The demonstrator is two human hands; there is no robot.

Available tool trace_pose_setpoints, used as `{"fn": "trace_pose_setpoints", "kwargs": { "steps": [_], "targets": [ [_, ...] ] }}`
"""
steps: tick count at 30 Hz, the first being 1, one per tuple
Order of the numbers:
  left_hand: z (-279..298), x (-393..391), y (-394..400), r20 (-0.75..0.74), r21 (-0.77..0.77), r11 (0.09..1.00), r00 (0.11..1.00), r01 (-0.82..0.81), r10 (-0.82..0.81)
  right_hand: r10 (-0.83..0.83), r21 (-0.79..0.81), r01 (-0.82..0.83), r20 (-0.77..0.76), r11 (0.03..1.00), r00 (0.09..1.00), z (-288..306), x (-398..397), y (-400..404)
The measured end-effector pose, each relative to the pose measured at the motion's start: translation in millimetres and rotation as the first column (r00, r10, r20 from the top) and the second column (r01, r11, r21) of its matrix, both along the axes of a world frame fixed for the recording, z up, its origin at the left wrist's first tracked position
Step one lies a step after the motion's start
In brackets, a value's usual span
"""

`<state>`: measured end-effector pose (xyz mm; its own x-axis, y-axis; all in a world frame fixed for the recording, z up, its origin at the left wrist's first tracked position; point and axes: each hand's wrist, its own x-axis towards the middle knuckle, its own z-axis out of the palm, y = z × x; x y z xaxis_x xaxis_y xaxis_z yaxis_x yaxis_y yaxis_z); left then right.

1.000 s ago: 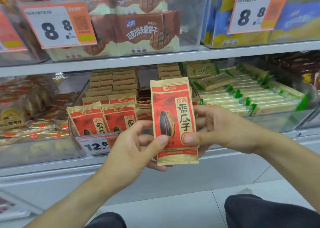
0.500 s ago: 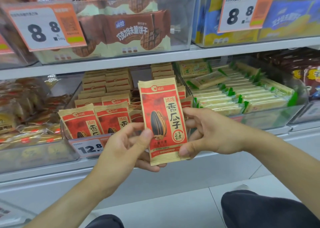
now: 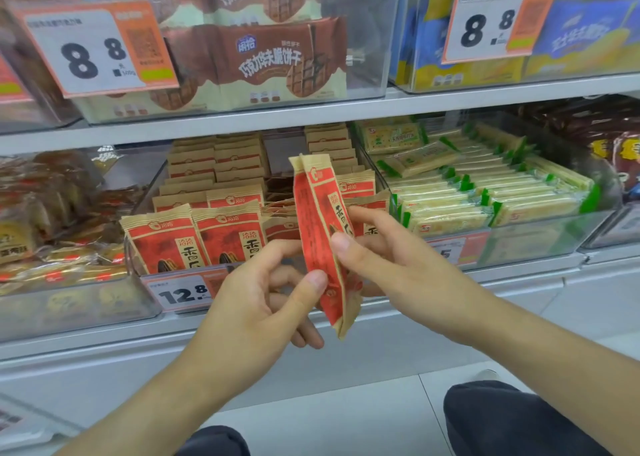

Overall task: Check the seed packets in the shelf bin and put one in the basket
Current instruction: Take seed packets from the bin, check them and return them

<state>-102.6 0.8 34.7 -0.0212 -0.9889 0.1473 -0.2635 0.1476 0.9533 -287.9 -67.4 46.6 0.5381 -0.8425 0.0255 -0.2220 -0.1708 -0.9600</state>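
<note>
At the bottom edge, two dark trouser knees [image 3: 512,421] are cut off by the frame, above a pale tiled floor [image 3: 346,417]. Both forearms reach up from there.

The left hand [image 3: 256,313] pinches the lower part of a seed packet [image 3: 320,244], thumb pressed on its red face near the bottom, the other fingers curled behind it and mostly hidden. The right hand [image 3: 388,265] grips the same packet higher up, thumb on the near side and fingers wrapped round the far edge. The packet stands nearly upright in front of the shelf bin [image 3: 138,268], turned almost edge-on, so its printing is squeezed and hard to read. It is thin, flat, crinkly kraft-brown paper with a red panel and sealed ends.

Behind the hands, the clear plastic bin holds more packets [image 3: 194,237] of the same kind standing in rows, front ones leaning back; those directly behind the held packet are covered. A price tag [image 3: 183,293] on the bin front reads 12.8, partly hidden by the left hand.

To the right, a clear bin holds long pale bars [image 3: 485,192] with green ends; its own tag is mostly blocked by the right wrist. To the left, glossy wrapped snacks [image 3: 52,213] are blurred. On the shelf above, brown biscuit bags [image 3: 263,61] sit behind a tag [image 3: 93,47] reading 8.8.
</note>
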Motion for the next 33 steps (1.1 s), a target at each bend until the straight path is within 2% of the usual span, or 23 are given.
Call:
{"fn": "trace_pose_setpoints", "kwargs": {
  "steps": [3,9,12,15,17,29,33],
  "targets": [
    [-1,1,2,0.003,-0.035,0.999,1.0,-0.028,0.028,0.015,-0.03,-0.017,-0.07,0.999,0.997,3,-1,0],
    [5,2,2,-0.075,-0.082,0.984,0.986,-0.157,0.151,0.175,0.064,-0.165,-0.23,0.984,0.957,5,-6,-6],
    [5,1,3,-0.046,-0.084,0.986,0.989,-0.141,0.138,0.247,0.108,-0.228,-0.226,0.968,0.942,2,-3,-2],
    [3,2,3,-0.029,-0.077,0.993,0.995,-0.093,0.091,0.187,0.123,-0.168,-0.166,0.978,0.968,-4,3,3],
    [3,3,2,-0.045,-0.073,0.994,0.996,-0.081,0.078,0.155,0.155,-0.134,-0.128,0.979,0.98,-5,9,6],
    [2,7,1,-0.128,-0.017,0.998,0.99,-0.068,0.065,0.271,0.249,-0.252,-0.043,0.935,0.962,-9,17,16],
    [3,9,2,-0.12,-0.053,0.997,0.992,-0.049,0.043,0.205,0.24,-0.197,-0.01,0.951,0.979,-9,16,12]
  ]
}}
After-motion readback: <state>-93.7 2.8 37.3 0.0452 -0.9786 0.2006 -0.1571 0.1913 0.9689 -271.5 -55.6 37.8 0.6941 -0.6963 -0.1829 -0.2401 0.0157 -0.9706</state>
